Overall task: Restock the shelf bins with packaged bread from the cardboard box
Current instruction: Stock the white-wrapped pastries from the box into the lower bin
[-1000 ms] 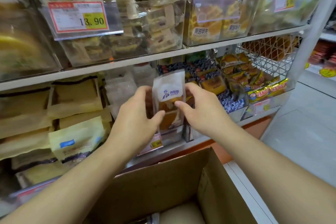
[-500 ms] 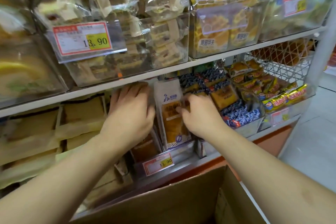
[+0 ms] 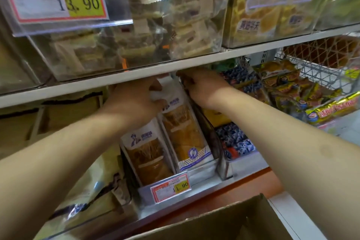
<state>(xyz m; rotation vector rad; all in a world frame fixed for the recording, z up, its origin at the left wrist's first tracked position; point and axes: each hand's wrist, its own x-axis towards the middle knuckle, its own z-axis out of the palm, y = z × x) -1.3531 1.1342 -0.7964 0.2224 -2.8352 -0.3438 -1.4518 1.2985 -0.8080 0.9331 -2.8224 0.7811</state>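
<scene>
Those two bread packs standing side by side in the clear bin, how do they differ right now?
The left bread pack stands free, touched by neither hand, while the right bread pack has its white top held by the left hand. The left pack sits nearer the bin's front and lower; the right one reaches up towards the shelf above. The right pack's blue patterned bottom edge shows; the left one's is hidden behind the price tag. Both share the same white-topped wrapper with a blue logo.

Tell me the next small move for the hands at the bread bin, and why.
Probably ease the bread pack the rest of the way down into the clear bin, then let go. The left hand pinches its white top just under the shelf edge, the right hand reaches behind it, and the pack stands tilted, higher than its neighbour.
</scene>
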